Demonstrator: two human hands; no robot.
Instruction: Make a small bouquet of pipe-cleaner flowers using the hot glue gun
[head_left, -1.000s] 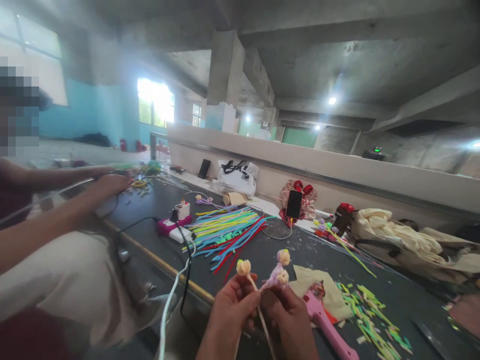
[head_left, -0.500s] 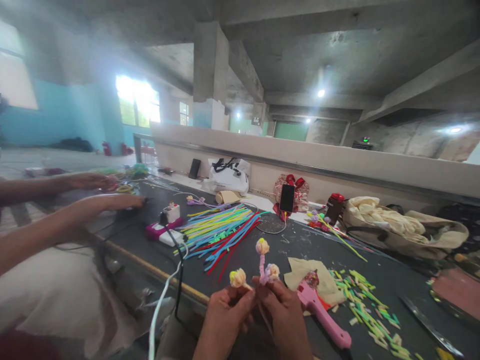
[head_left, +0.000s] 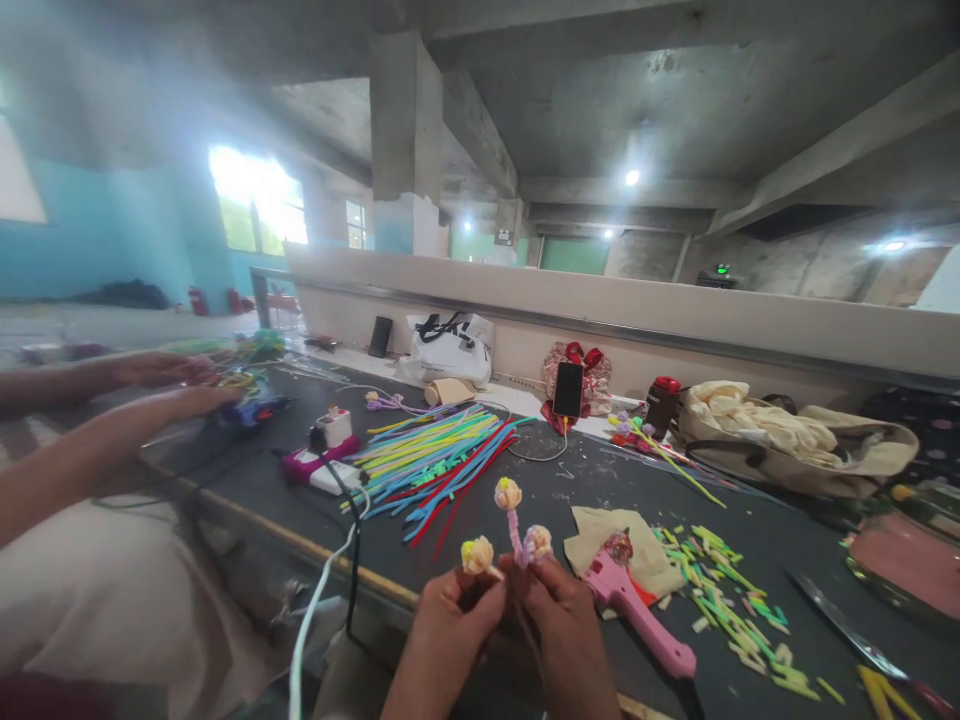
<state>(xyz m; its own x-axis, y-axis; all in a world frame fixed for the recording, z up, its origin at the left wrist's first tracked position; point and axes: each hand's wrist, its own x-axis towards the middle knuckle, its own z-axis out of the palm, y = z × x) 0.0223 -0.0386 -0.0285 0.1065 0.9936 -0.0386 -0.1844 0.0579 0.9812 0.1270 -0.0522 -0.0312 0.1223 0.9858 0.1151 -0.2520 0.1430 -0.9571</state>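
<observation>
Well left of a fanned spread of fuzzy multicoloured stems (head_left: 435, 460), a co-worker's blurred hand (head_left: 204, 402) is hovering over or touching small bright pieces; I cannot tell which. Just beside the spread's left edge, a white-and-purple power strip (head_left: 321, 470) is lying with a white plug block (head_left: 333, 427) standing in it. Behind the spread, a white plastic bag with black lettering (head_left: 454, 352) is leaning against the partition.

In front of the spread, the left hand (head_left: 454, 620) is pinching a cream-and-yellow fuzzy flower (head_left: 477, 555) just below its round head. Close beside it, the right hand (head_left: 559, 615) is gripping a lilac fuzzy sprig (head_left: 516, 535), two peach-tipped heads showing above the fingers. Whether the fingertips are touching each other, I cannot tell.

Right of the spread and nearer the wearer, a pink plastic glue gun (head_left: 641, 612) is resting partly on a beige sheet (head_left: 592, 527). Farther right, short green and yellow clippings (head_left: 724, 575) are lying scattered.
</observation>
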